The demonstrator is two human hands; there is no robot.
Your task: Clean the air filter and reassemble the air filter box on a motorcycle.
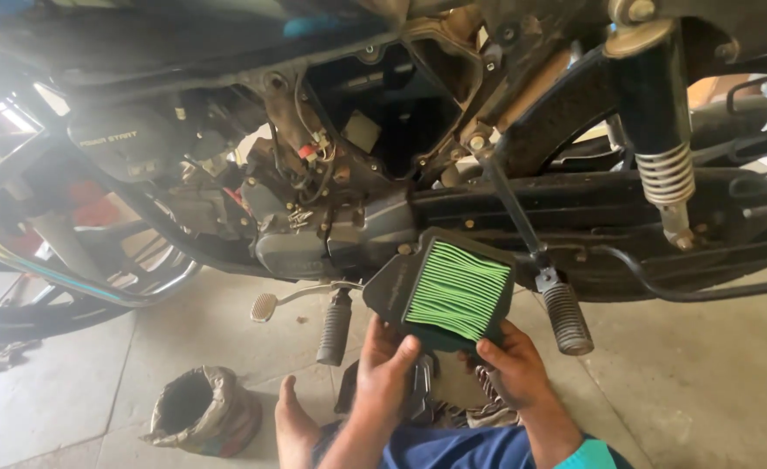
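The motorcycle point(453, 174) runs past the top, left and right edges, so its seat, tank and both wheels are mostly cut off. The left hand point(385, 369) and right hand point(514, 369) hide the lower edge of the air filter point(453, 291). Both forearms leave by the bottom edge. A dark tool point(422, 391) behind the left hand is too hidden to identify. The open box point(383, 113) in the frame is too dark inside to read. The upper left is washed out by glare.
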